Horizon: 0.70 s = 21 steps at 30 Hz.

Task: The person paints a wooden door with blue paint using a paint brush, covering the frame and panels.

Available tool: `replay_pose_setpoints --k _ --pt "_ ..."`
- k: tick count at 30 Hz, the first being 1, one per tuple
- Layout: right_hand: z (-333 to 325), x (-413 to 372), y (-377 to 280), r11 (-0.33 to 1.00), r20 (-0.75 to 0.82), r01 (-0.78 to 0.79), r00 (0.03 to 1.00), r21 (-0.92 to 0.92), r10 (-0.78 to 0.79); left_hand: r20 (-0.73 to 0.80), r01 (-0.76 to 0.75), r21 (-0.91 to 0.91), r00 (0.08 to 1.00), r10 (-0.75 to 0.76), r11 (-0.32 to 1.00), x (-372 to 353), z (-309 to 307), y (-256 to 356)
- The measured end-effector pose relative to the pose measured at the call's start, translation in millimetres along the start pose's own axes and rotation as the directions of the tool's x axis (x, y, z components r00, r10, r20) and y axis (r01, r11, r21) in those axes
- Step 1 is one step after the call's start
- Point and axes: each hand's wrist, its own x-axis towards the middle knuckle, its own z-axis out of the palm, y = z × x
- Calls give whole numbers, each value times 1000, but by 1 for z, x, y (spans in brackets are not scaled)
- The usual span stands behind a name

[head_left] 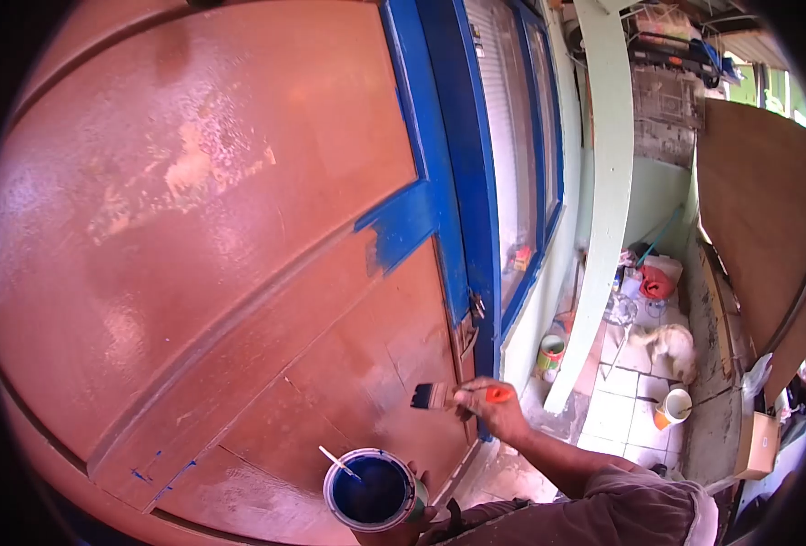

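Note:
My right hand (501, 419) is closed around the orange-red handle of a paintbrush (435, 396), whose bristles are dark with blue paint and point left. My left hand (423, 482) grips a paint can (415, 503) from its right side and below; much of that hand is hidden by the can. Dark blue paint (366, 491) is inside, and a thin white stick (337, 460) leans out over the rim. Before me is a brown wooden door (284, 300), with blue paint (403, 223) along its right edge and part of the middle rail. The brush appears apart from the door.
Right of the door stand a blue frame (471, 146) and a window (512, 155). A pale green post (608, 164) rises beyond my right arm. On the tiled floor are a white-and-orange bucket (673, 407), a small tin (551, 350) and a light-furred animal (671, 346). A cardboard box (760, 444) is at far right.

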Motion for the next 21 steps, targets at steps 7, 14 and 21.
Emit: replay_pose_setpoints --k 7,14,21 --pt "-8 7 20 997 234 -2 972 77 -16 -69 -76 271 993 98 960 35 32 -36" --pt "-23 -35 33 977 342 203 915 66 -214 -105 -133 441 974 199 888 45 87 -105" --pt "-67 -70 12 818 431 563 771 -118 -468 -154 -161 517 949 276 841 19 112 -155"
